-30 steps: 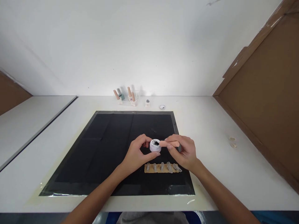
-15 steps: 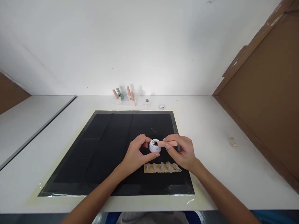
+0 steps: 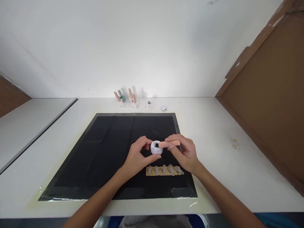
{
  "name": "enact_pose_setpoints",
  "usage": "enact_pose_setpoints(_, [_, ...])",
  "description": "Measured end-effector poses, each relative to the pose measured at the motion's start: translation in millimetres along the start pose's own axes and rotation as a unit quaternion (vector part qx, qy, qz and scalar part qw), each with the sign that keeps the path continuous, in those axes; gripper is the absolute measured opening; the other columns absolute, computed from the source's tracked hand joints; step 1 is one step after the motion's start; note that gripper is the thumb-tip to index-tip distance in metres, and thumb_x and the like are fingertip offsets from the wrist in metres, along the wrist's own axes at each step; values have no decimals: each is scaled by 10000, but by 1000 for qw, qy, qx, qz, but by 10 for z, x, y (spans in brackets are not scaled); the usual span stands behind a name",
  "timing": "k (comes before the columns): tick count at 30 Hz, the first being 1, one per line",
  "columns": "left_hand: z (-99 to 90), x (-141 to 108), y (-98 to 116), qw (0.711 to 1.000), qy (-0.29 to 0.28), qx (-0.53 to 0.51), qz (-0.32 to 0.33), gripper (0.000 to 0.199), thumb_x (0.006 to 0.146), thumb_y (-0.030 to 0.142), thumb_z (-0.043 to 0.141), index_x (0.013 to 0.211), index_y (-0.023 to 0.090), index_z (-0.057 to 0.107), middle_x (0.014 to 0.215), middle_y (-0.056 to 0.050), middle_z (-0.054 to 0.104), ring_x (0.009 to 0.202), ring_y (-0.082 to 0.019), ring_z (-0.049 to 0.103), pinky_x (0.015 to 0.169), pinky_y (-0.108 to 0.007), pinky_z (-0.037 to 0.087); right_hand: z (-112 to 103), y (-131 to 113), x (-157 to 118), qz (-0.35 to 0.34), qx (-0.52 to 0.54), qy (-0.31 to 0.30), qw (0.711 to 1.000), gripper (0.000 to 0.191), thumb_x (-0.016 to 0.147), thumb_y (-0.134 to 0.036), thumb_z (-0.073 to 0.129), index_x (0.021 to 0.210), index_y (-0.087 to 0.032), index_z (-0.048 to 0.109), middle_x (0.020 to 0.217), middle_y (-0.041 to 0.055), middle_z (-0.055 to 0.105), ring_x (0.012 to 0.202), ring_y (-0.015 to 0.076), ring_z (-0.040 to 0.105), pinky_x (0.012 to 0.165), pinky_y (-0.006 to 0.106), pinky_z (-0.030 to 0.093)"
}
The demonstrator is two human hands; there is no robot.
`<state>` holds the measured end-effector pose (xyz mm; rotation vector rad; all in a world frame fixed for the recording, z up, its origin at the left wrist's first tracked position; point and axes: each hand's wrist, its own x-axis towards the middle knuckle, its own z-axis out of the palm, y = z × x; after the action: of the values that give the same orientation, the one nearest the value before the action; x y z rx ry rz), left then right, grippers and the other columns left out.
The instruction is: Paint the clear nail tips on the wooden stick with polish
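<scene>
My left hand [image 3: 140, 153] is closed around a small round white jar [image 3: 156, 151], thumb in front and fingers behind. Dark specks and a dark patch show in the jar's open top. Between the thumb and fingers of my right hand [image 3: 185, 150] is a nail polish brush by its peach cap [image 3: 169, 144]. The cap is tilted and its left end sits at the jar's mouth; the bristles cannot be made out. Just below the hands, a tan strip [image 3: 160, 174] carries several clear false nails [image 3: 164, 169], the rightmost one slanted.
A black mat [image 3: 106, 152] is taped to the white table. Behind it stand several nail polish bottles [image 3: 134, 100], a small bottle with a grey top [image 3: 148, 104] and a round lid [image 3: 164, 109]. Two pale discs [image 3: 235, 146] lie at right, near a brown cardboard wall [image 3: 266, 104].
The peach cap and my right hand have risen slightly and shifted a little left. The jar in my left hand has moved slightly left and up. Both grips are unchanged.
</scene>
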<state>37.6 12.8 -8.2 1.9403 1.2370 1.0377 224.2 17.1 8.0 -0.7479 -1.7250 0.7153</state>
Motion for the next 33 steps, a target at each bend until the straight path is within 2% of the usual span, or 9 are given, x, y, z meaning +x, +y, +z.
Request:
enact_pose_setpoints(5, [-6, 1, 6, 1000, 4, 7, 0, 193, 683, 307, 711, 744, 189, 571, 658, 45, 432, 626, -127, 435, 596, -254, 340, -21, 50, -24, 76, 92, 42, 992, 103, 891, -280, 523, 894, -225, 610, 643, -14, 574, 516, 115, 512, 448, 228, 410])
enact_pose_setpoints(10, [-2, 13, 10, 1000, 5, 3, 1, 185, 688, 295, 713, 764, 180, 588, 664, 41, 445, 628, -127, 439, 595, -252, 342, -39, 91, 4, 117, 187, 75, 973, 137, 886, -335, 541, 876, -223, 620, 580, -34, 526, 472, 99, 474, 417, 205, 388])
enact_pose_setpoints(17, [4, 29, 1, 1000, 10, 14, -16, 195, 698, 294, 707, 823, 183, 609, 683, 36, 456, 645, -134, 447, 609, -257, 360, -55, 44, 74, 172, 251, 98, 947, 191, 858, -380, 553, 813, -202, 606, 522, -45, 523, 420, 90, 438, 410, 215, 358])
enact_pose_setpoints(21, [-37, 55, -112, 996, 3, 78, -53, 265, 732, 336, 673, 955, 207, 612, 803, -6, 549, 778, -180, 497, 704, -298, 400, -73, 23, 113, 211, 299, 106, 925, 200, 844, -385, 552, 801, -194, 590, 486, -55, 496, 389, 87, 413, 405, 221, 329])
enact_pose_setpoints(25, [-84, 65, -269, 977, -12, 181, -112, 340, 758, 417, 615, 1033, 217, 629, 925, -60, 584, 945, -263, 482, 830, -401, 395, -101, 33, 148, 256, 377, 106, 884, 189, 852, -368, 538, 794, -194, 581, 474, -61, 470, 373, 80, 379, 400, 217, 308])
enact_pose_setpoints(28, [-91, 49, -340, 972, -5, 203, -117, 341, 729, 393, 631, 1022, 220, 640, 983, -82, 582, 1002, -316, 461, 859, -472, 372, -120, 45, 174, 276, 406, 113, 864, 201, 843, -378, 549, 779, -191, 587, 459, -61, 452, 370, 81, 348, 393, 216, 304])
enact_pose_setpoints(33, [-111, 3, -363, 972, -8, 210, -106, 307, 708, 304, 628, 1006, 232, 624, 1045, -74, 587, 1062, -328, 461, 881, -482, 381, -117, 63, 188, 287, 430, 120, 847, 183, 824, -362, 577, 768, -188, 598, 446, -61, 439, 384, 78, 337, 394, 201, 302])
